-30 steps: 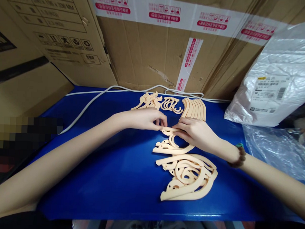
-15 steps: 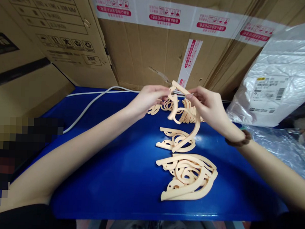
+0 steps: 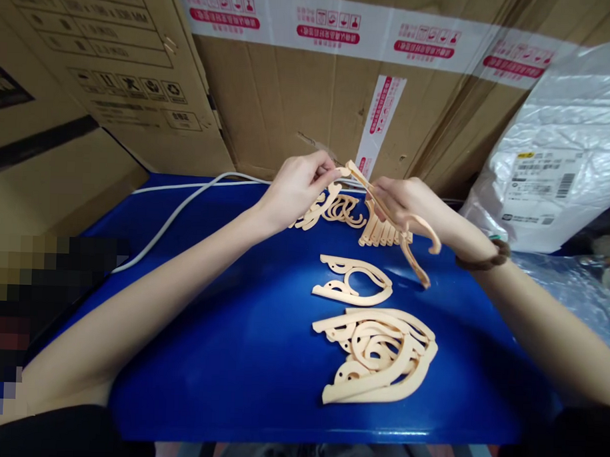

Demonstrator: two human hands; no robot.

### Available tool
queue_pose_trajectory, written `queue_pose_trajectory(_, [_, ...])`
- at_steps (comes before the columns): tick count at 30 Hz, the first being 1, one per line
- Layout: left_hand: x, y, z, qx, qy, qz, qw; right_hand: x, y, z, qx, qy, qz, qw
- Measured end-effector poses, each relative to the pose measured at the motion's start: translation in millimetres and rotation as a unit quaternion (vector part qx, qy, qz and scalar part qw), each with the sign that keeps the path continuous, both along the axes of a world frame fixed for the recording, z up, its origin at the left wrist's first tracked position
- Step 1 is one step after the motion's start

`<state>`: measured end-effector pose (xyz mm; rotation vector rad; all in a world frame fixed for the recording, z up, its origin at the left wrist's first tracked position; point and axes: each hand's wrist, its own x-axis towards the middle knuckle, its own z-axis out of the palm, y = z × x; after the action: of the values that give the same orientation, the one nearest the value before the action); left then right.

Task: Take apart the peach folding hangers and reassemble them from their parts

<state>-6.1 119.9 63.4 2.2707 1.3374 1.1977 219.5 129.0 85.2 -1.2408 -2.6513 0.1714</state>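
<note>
Above the far part of the blue table (image 3: 221, 332), my left hand (image 3: 299, 188) is closed in a pinch on a small curved beige hook (image 3: 332, 197). Across from it, my right hand (image 3: 411, 199) grips the beige plastic arms of a folding hanger (image 3: 416, 264), whose curved ends stick out below and right of the fingers. The hook's upper end meets the hanger's top between the hands; my fingers partly hide that joint. Just beneath lie a heap of loose hooks (image 3: 342, 208) and a row of hanger arms (image 3: 382, 232).
Nearer lie one folded hanger (image 3: 372, 300) and a stack of folded hangers (image 3: 389, 393). Cardboard boxes (image 3: 284, 101) wall the back and left. A white cable (image 3: 172, 222) runs along the left. At right stand a white plastic parcel (image 3: 542, 150) and clear plastic film (image 3: 547, 290).
My right hand has turned the hanger, so its arms now swing out to the right instead of hanging over the folded one. My left hand has risen slightly and tightened its pinch.
</note>
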Motion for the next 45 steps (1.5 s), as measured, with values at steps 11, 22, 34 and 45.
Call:
queue_pose_trajectory(11, [-33, 40, -41.2, -0.157, 0.016, 0.100, 0.982, 7, -12, 9.8, -0.289, 0.302, -0.033, 0.908])
queue_pose_trajectory(22, [-2, 13, -26.5, -0.175, -0.125, -0.060, 0.975, -7, -15, -3.7, -0.059, 0.546, -0.162, 0.820])
queue_pose_trajectory(34, [11, -12, -0.4, -0.327, -0.362, -0.199, 0.850, 18, -8, 2.9, 0.175, 0.153, -0.148, 0.961])
queue_pose_trajectory(45, [14, -16, 0.3, -0.445, -0.352, -0.249, 0.785, 3, -23, -0.4, 0.220, -0.050, -0.121, 0.967])
